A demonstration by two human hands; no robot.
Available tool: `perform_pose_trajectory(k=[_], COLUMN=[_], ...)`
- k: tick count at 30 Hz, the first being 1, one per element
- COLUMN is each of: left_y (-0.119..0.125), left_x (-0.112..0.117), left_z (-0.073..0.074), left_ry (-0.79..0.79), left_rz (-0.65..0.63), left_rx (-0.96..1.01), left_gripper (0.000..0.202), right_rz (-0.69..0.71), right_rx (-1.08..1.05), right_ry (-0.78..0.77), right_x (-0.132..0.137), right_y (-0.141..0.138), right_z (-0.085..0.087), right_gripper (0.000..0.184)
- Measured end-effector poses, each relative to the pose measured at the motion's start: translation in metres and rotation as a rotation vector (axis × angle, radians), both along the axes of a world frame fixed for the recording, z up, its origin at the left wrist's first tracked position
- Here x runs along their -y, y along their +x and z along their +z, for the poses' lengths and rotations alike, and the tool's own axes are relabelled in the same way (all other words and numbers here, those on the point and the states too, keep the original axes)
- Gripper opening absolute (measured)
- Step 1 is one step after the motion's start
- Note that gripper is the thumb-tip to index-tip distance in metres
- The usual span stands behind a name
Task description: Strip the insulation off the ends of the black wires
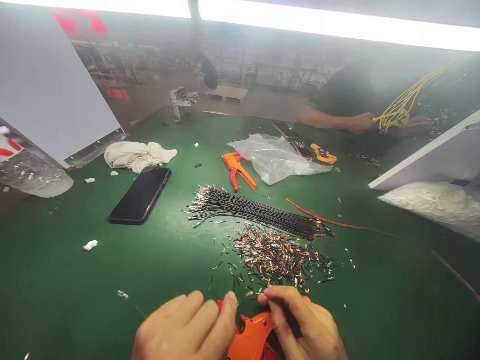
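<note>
My left hand [187, 325] is closed at the bottom centre. A thin dark wire [140, 311] runs from it to the left, toward a small metal terminal. Close by, my right hand [305, 322] curls over an orange and red wire stripper [250, 336], whose jaws sit between the hands. Its thumb and forefinger are pinched together; anything between their tips is too small to make out. Just beyond lies a pile of short wire offcuts [275, 255] with copper showing. Behind it is a bundle of black wires [255, 209], with silvery terminals at the left end and bare copper at the right.
A phone [140, 196] and white cloth [137, 156] lie left. A second wire stripper [238, 171], plastic bag [273, 157] and yellow-blue tool [323, 153] are farther back. A red strip [330, 220] lies right. Across the table, a co-worker's hand [362, 123] holds yellow wires [405, 102].
</note>
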State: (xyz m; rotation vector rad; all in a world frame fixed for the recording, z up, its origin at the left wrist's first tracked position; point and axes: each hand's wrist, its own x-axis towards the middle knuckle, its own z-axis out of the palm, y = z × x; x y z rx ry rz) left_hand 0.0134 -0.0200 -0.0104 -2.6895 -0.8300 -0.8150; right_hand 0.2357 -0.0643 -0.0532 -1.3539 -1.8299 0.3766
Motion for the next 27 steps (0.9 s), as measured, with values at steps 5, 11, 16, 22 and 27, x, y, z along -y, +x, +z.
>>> perform_pose_trajectory(k=[5, 11, 16, 22, 27], left_y=[-0.004, 0.001, 0.002, -0.005, -0.012], left_x=[-0.002, -0.005, -0.012, -0.02, -0.025], left_z=[-0.003, 0.005, 0.004, 0.003, 0.006], left_ry=[-0.064, -0.179, -0.145, -0.135, -0.122], left_rz=[0.022, 0.039, 0.129, 0.195, 0.224], left_rx=[0.101, 0.105, 0.211, 0.171, 0.186], left_gripper=[0.024, 0.027, 0.015, 0.021, 0.031], right_rz=[-0.01, -0.125, 0.027, 0.297, 0.278], right_rx=[-0.008, 0.218, 0.354, 0.471, 0.728], right_ry=[0.064, 0.246, 0.097, -0.308, -0.007], right_x=[-0.005, -0.018, -0.015, 0.0, 0.001], right_y=[0.007, 0.025, 0.048, 0.049, 0.039], right_z=[0.002, 0.021, 0.042, 0.034, 0.019], right_gripper=[0.037, 0.028, 0.016, 0.051, 0.04])
